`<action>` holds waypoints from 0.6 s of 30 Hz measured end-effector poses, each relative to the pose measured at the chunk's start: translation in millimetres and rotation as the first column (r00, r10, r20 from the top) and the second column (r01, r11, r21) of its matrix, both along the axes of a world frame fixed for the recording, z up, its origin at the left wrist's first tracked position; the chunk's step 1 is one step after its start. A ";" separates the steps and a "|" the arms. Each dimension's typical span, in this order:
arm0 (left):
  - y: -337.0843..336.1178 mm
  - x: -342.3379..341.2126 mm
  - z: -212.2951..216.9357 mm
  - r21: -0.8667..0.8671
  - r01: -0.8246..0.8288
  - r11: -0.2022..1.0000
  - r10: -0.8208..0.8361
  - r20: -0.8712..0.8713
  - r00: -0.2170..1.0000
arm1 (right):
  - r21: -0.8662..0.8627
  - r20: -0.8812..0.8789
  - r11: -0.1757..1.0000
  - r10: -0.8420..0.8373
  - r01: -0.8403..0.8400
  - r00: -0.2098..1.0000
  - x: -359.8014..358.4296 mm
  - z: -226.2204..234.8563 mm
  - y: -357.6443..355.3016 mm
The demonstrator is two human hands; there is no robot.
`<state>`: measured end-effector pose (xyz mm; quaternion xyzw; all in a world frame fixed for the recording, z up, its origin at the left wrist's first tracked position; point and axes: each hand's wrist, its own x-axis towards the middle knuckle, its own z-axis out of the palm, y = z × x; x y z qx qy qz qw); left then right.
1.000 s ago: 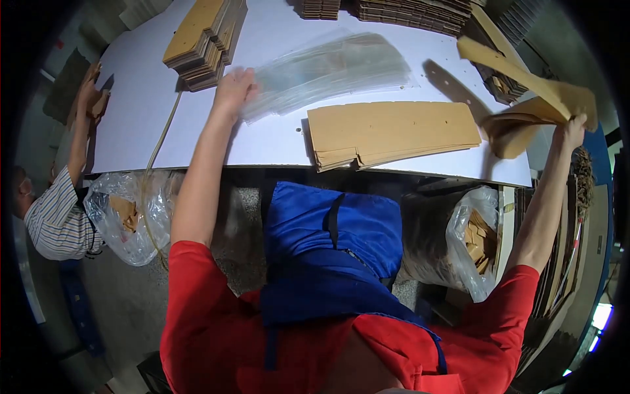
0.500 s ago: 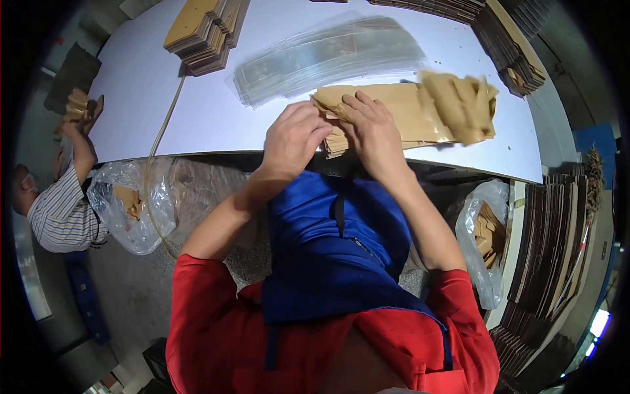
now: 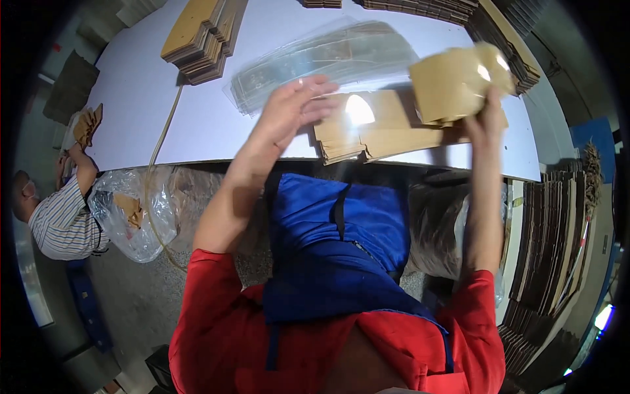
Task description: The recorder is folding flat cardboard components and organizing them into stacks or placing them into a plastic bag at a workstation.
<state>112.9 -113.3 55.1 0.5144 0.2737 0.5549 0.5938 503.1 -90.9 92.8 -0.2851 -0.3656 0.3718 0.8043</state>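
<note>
Above the white table [image 3: 197, 125], right hand [image 3: 482, 121] holds folded cardboard piece [image 3: 453, 82] tilted.

Raised bare hands: two, left hand [image 3: 289, 111] and right hand [image 3: 484, 115]
Folded brown cardboard pieces held up: one [image 3: 453, 82]
Stacks of flat brown cardboard blanks on the white table [image 3: 131, 98]: two, [image 3: 202, 36] and [image 3: 387, 131]
Piles of clear plastic sleeves: one [image 3: 328, 59]
Clear plastic bags of cardboard scraps: one [image 3: 128, 210]
Other people: one [image 3: 59, 217]

The folded brown cardboard piece [image 3: 459, 82] looks matt and papery. The clear plastic sleeves [image 3: 328, 59] shine glossy on the smooth white surface [image 3: 131, 98].
</note>
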 end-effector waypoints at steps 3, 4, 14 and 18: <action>33.8 -33.3 3.2 0.015 -0.056 0.998 0.056 -0.005 0.998 | 0.007 -0.081 0.975 -0.221 0.222 0.972 189.6 25.0 -5.7; 38.1 -60.4 -1.9 0.010 -0.101 0.995 0.101 0.005 0.995 | 0.005 -0.069 0.984 -0.177 0.178 0.982 215.0 -11.8 -69.6; 45.0 -53.3 1.7 0.442 -0.622 0.646 0.751 -0.224 0.621 | 0.472 0.362 0.357 -0.912 0.806 0.192 279.2 144.9 -56.8; -6.8 -25.5 -18.9 0.766 -0.374 0.523 0.822 -0.337 0.459 | 0.686 0.405 0.237 -0.910 0.688 -0.089 112.2 135.7 -67.7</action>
